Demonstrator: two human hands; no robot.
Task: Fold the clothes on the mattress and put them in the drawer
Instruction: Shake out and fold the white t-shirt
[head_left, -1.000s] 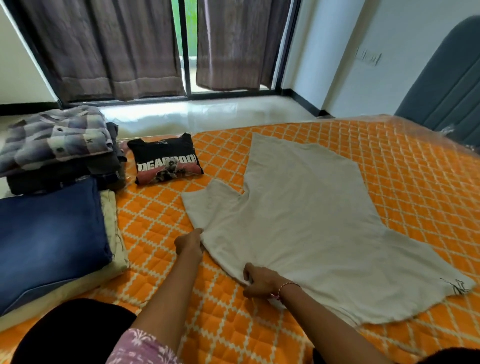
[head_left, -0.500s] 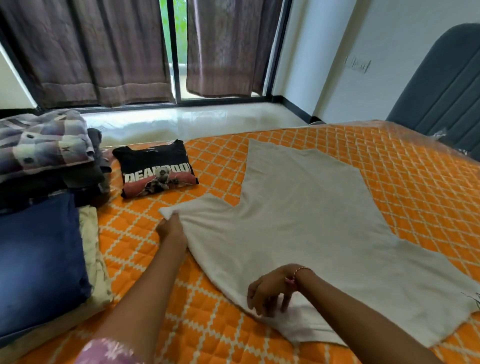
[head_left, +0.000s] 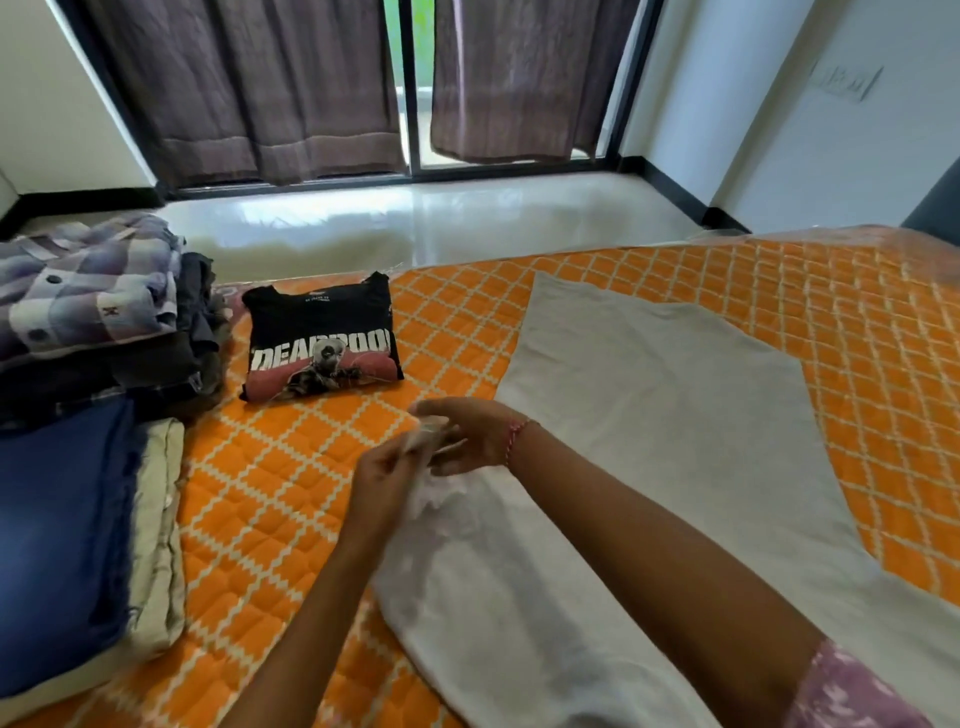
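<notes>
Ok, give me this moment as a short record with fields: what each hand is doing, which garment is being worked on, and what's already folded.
garment in work: white t-shirt, spread on the orange mattress
left hand: pinches the shirt's sleeve edge
right hand: holds the same sleeve edge, lifted
already folded: black Deadpool shirt, lying apart
stacked at left: checked shirt on dark clothes; blue jeans over a beige garment
drawer: not in view

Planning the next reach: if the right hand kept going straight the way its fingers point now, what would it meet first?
The right hand points left across the mattress, already meeting the left hand at the lifted grey shirt edge. Past that, likely bare mattress, then the folded pile with the blue jeans; depth is unclear.
</notes>
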